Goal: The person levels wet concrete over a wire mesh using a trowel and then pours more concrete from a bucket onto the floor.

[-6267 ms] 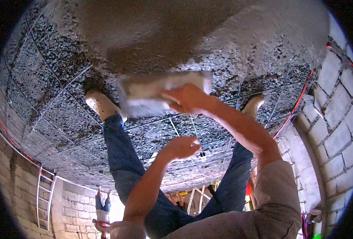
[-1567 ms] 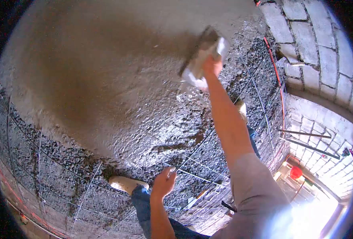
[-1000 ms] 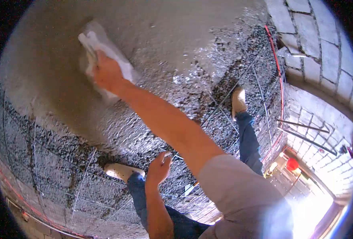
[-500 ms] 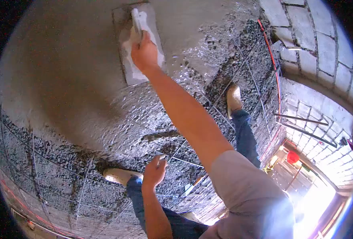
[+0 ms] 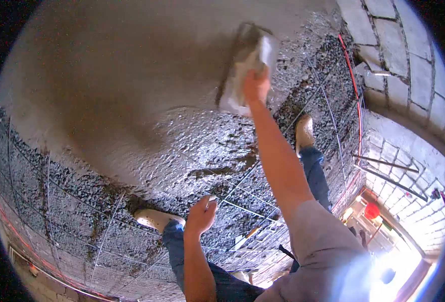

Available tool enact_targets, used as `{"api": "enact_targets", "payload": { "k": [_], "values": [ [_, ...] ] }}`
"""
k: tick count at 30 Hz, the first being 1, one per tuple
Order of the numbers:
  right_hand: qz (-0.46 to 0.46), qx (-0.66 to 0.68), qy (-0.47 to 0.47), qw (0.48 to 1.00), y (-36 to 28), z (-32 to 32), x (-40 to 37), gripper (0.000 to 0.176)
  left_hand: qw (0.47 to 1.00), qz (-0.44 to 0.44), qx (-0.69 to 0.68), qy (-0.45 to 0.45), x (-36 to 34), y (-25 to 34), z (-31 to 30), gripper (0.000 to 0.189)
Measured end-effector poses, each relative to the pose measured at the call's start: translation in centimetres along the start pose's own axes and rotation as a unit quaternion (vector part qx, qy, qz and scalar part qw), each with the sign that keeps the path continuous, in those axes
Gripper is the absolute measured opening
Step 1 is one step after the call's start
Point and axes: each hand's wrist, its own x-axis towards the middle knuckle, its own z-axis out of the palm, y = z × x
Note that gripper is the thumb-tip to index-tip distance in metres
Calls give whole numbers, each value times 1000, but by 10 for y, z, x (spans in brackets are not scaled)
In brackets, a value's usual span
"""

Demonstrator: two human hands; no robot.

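My right hand (image 5: 256, 86) is closed round the handle of a wide flat trowel (image 5: 235, 95), stretched out ahead of me. The trowel lies against smooth wet concrete (image 5: 107, 65), near the edge where the surface turns rough and pebbly. My left hand (image 5: 201, 215) is closed low in front of my body, above the rough mix (image 5: 192, 176). A small pale piece sticks out of it, too small to identify. My light shoes (image 5: 305, 132) stand in the coarse concrete, one on each side.
Thin metal rods (image 5: 247, 207) cross the rough concrete. A red line (image 5: 352, 80) runs beside the block wall (image 5: 396, 45) at right. Two dark bars (image 5: 391, 176) lean near the lower blockwork. A small tool (image 5: 247, 236) lies behind my left hand, and a red round object (image 5: 372, 211) shows near the bright opening.
My right hand and the trowel have swept right across the wet surface, and the trowel is now more slanted. My left hand stays closed at nearly the same place. The view has shifted slightly.
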Motion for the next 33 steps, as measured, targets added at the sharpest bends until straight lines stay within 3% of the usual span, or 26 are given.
{"api": "enact_targets", "payload": {
  "k": [1, 3, 4, 6, 8, 10, 11, 15, 17, 18, 19, 21, 22, 23, 26, 29, 32, 33],
  "values": [
    [-15, -20, -10, 1000, 62, 17, 14, 46, 1000, -9, 14, -1, -1, 2, -2, 36],
    [36, 65, -4, 997, 89, 24, 32, 43, 997, -70, 26, -30, 2, -2, -4, 39],
    [105, 165, 9, 981, 65, 12, 31, 41, 997, -72, 22, -13, 0, -3, -5, 39],
    [115, 191, -47, 974, 18, 0, 29, 39, 998, 8, 60, 13, -2, -4, -5, 34],
    [125, 207, -97, 965, -9, 14, 33, 38, 999, -11, 40, 12, -1, -1, -8, 34],
    [-25, 194, -68, 978, -38, 35, 41, 36, 999, 7, 21, 28, -3, -7, -6, 35],
    [-17, 217, -129, 967, -56, 39, 42, 37, 998, 22, 40, 31, 0, -13, -4, 36],
    [-83, 182, -139, 970, -115, 86, 33, 37, 999, -25, 28, -7, -1, -6, -9, 39],
    [-201, 192, -198, 940, -159, 92, 6, 39, 1000, -20, 13, -5, -6, 0, -13, 39],
    [-235, 141, -161, 948, -183, 105, -7, 40, 1000, -13, 4, -10, -6, 1, -16, 40],
    [-230, 209, -217, 926, -208, 100, -24, 40, 1000, -7, 1, -5, -6, -1, -16, 39],
    [-217, 174, -262, 924, -240, 127, -44, 42, 1000, 1, 1, 9, -3, -14, -13, 39],
    [-304, 177, -213, 911, -258, 130, -57, 43, 1000, 7, -2, 24, -3, -19, -13, 39],
    [-229, 176, -255, 923, -267, 154, -60, 42, 1000, 8, -2, 21, -4, -19, -15, 39],
    [-241, 200, -265, 912, -288, 170, -75, 42, 999, 21, -23, 26, -8, -12, -26, 45],
    [-240, 174, -270, 916, -296, 170, -75, 43, 1000, 3, -30, 3, -10, -10, -29, 45],
    [-241, 142, -262, 924, -291, 164, -64, 44, 998, 45, -15, 43, -10, -9, -29, 38],
    [-240, 139, -258, 926, -288, 162, -59, 44, 999, 8, -33, 19, -13, 1, -35, 37]
  ]
}}
